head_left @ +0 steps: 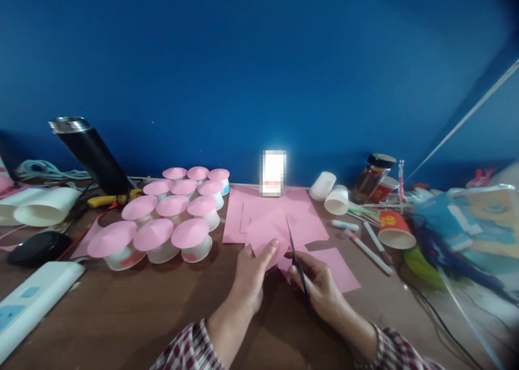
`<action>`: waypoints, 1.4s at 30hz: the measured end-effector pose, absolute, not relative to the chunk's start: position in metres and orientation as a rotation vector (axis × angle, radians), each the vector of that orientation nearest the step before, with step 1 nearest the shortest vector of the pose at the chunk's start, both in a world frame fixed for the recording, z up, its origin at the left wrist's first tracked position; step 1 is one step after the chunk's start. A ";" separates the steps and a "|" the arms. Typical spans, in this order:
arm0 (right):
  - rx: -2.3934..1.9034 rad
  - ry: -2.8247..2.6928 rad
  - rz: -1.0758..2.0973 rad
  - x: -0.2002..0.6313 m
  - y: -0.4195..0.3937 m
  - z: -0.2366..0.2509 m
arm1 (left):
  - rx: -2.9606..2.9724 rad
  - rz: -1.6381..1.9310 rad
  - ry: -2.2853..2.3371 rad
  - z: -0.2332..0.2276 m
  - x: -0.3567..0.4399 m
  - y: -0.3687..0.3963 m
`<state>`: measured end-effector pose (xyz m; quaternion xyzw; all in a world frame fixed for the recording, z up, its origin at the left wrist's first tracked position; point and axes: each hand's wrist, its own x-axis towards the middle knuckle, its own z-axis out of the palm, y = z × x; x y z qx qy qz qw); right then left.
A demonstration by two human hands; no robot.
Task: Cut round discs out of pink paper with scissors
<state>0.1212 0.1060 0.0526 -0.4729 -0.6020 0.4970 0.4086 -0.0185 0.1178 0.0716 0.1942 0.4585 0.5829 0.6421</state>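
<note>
Between thumb and fingers, my left hand (254, 270) grips a pink sheet of paper (267, 232), its corner pointing away from me. A pair of scissors with dark handles (299, 272) is in my right hand (318, 283), the blades pointing up along the sheet's right edge. Whether the blades are on the paper or just beside it, I cannot tell. Under and behind the held sheet lie larger pink sheets (312, 226). Another pink piece (340, 270) rests on the table just right of my right hand.
Rows of paper cups topped with pink paper cones (154, 235) stand at left. Further left are a black flask (95, 156) and a white power strip (36, 305). White cups (336, 199), markers (368, 251), a red cup (395, 229) and a lidded jar (371, 178) occupy the right.
</note>
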 end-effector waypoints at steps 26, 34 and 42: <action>-1.206 -1.468 1.286 0.123 0.105 0.060 | 0.550 1.333 1.117 0.066 -0.020 0.118; -1.207 -1.489 1.281 0.124 0.106 0.061 | 0.562 1.311 1.141 0.069 -0.020 0.118; -1.220 -1.483 1.279 0.125 0.106 0.059 | 0.544 1.320 1.120 0.070 -0.020 0.118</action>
